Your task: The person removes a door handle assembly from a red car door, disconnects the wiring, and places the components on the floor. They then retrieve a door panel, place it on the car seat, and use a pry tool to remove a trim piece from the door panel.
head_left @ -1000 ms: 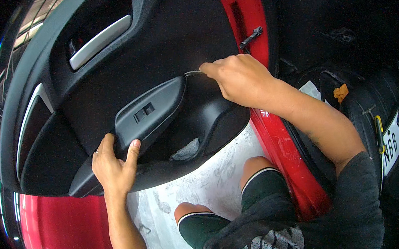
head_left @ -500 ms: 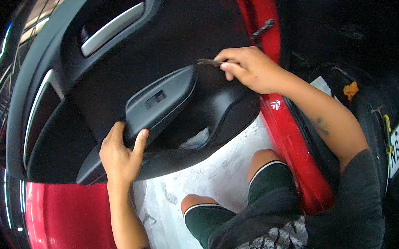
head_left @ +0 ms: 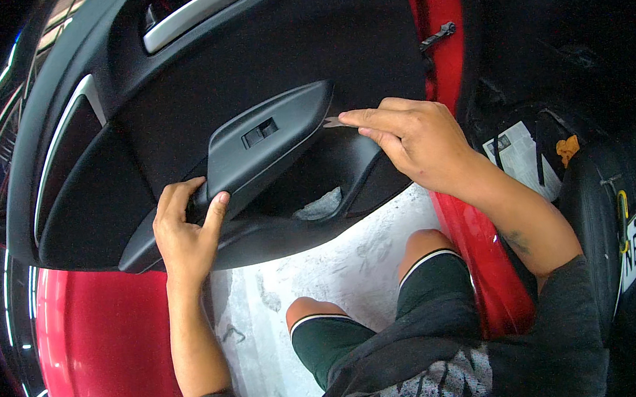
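A black door armrest with a window switch [head_left: 269, 137] stands out from the car's dark inner door panel [head_left: 307, 44]. My left hand [head_left: 186, 233] is closed around the narrow near-left end of the armrest, thumb on the near side and fingers on the far side. In my right hand [head_left: 420, 136] is a thin metal tool with a notched tip [head_left: 333, 122], pinched between thumb and fingers. That tip meets the armrest's lower edge near its pointed right end. Most of the tool is hidden in the hand.
Below the armrest, a pale crumpled piece [head_left: 320, 205] lies in the door pocket. A silver door handle [head_left: 198, 15] sits higher up. At right are the red door edge [head_left: 476, 246], a door check strap [head_left: 438, 37], a paper sheet [head_left: 525, 158] and an orange cloth [head_left: 567, 149].
My right hand has brought the tool down from beside the armrest's pointed end to its lower edge. The left hand keeps its hold. The whole view has shifted slightly.
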### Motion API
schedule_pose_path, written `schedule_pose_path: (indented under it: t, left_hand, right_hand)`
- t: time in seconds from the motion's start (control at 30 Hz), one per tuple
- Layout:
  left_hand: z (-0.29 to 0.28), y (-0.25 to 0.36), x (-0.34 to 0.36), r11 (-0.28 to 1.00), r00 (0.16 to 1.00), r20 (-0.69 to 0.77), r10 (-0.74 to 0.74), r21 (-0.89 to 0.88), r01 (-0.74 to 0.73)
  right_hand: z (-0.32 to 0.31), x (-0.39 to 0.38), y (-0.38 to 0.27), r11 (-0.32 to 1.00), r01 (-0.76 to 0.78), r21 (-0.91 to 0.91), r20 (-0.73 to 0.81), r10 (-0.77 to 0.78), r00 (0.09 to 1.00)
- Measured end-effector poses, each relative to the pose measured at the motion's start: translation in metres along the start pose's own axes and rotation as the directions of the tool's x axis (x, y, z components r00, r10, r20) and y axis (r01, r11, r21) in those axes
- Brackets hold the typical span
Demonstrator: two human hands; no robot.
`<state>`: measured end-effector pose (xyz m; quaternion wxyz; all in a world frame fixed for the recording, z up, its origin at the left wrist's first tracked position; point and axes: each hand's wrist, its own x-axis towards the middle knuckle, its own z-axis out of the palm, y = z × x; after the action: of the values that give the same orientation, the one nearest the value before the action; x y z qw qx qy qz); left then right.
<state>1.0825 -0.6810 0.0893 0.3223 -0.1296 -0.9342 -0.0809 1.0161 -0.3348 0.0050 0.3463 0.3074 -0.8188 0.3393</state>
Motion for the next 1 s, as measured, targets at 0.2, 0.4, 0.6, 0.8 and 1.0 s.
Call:
schedule_pose_path:
  t: [0.2, 0.4, 0.6, 0.8, 1.0]
  left_hand:
    - [0.002, 0.001, -0.001, 1.0, 1.0, -0.006, -0.012, -0.009, 0.012]
    - [0.002, 0.002, -0.001, 1.0, 1.0, 0.01, -0.028, 0.002, 0.028]
    - [0.005, 0.008, 0.005, 0.988, 0.995, 0.085, -0.058, 0.146, 0.045]
    - [0.009, 0.001, 0.003, 0.992, 0.998, 0.05, -0.028, 0.128, 0.021]
    - [0.01, -0.002, 0.002, 0.99, 0.999, 0.038, -0.02, 0.137, 0.015]
  right_hand:
    - [-0.002, 0.004, -0.006, 1.0, 0.008, -0.011, 0.027, -0.008, 1.0]
    - [-0.013, 0.012, -0.016, 0.996, 0.022, -0.085, 0.102, -0.013, 0.995]
    - [-0.034, 0.056, -0.037, 0.979, 0.021, -0.205, 0.355, 0.054, 0.933]
    - [-0.023, 0.045, -0.044, 0.971, -0.071, -0.228, 0.304, 0.14, 0.942]
    - [0.01, 0.008, -0.027, 0.986, -0.027, -0.163, 0.023, 0.031, 0.999]
